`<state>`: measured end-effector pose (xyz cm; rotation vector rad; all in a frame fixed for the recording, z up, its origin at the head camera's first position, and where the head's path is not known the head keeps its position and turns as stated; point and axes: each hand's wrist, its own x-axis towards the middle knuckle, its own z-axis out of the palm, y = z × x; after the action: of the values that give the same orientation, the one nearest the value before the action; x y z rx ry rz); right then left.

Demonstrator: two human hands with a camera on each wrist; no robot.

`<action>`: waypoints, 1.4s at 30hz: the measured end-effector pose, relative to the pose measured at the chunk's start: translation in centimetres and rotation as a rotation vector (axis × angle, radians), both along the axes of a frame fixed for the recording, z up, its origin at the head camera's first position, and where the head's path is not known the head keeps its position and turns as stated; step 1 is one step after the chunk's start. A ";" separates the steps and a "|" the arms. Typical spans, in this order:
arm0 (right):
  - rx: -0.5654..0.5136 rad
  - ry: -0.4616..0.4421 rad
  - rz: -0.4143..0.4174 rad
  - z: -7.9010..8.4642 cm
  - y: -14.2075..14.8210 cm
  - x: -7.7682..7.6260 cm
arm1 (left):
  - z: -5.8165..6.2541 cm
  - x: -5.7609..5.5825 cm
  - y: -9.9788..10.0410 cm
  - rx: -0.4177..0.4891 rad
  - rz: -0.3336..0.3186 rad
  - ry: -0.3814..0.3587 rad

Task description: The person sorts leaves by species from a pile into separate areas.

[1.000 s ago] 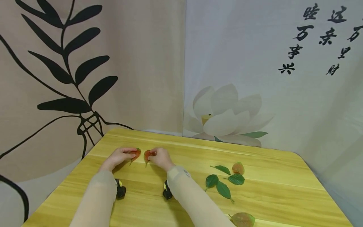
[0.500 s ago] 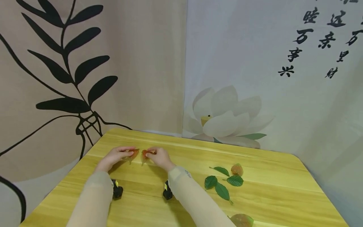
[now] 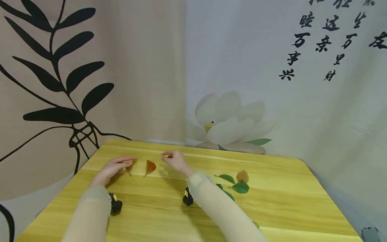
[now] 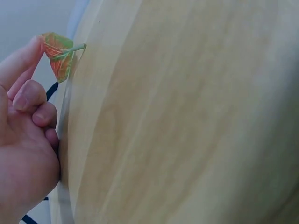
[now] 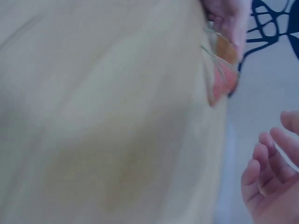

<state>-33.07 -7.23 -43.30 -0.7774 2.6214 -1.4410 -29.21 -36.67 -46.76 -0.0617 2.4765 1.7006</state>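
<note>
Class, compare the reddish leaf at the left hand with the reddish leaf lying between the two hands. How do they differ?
The held leaf is pinched by the left hand; the free leaf lies untouched on the table. In the head view, the held leaf is partly hidden by that hand, while the free leaf shows whole. Both are reddish with thin stems.

1. The left leaf (image 3: 129, 167), orange-red with green patches, is pinched by the left hand (image 3: 112, 168) at far left, its stalk pointed near.
2. The reddish right leaf (image 3: 150, 166) is seen just to its right, its stalk pointed near and left.
</note>
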 end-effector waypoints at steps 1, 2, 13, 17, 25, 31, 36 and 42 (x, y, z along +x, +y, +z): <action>0.006 0.008 -0.004 0.5 0.7 0.0 | 0.1 0.1 0.0 0.001 0.000 -0.003; 0.018 0.014 -0.006 1.0 1.5 0.1 | 0.1 0.1 -0.1 0.007 -0.002 -0.004; 0.081 0.159 -0.020 4.9 13.9 1.2 | 5.2 0.4 0.0 -0.029 -0.016 0.087; 0.098 0.155 -0.047 4.7 18.6 2.3 | 8.2 -0.1 2.2 -0.037 -0.073 0.145; 0.133 0.155 -0.116 3.8 25.9 3.5 | 11.5 -1.2 10.6 -0.061 -0.283 0.204; 0.207 0.116 -0.184 2.7 28.6 3.2 | 11.0 -0.8 18.1 -0.149 -0.507 0.244; 0.266 0.067 -0.215 1.8 29.4 2.8 | 9.7 1.4 24.8 -0.125 -0.777 0.274; 0.293 0.021 -0.206 0.5 29.8 1.9 | 8.3 5.2 32.2 -0.149 -1.021 0.268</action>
<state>-31.16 22.62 -42.83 -0.5064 2.9061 -1.0492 -23.97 -4.47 -38.45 1.2395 2.1134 1.0940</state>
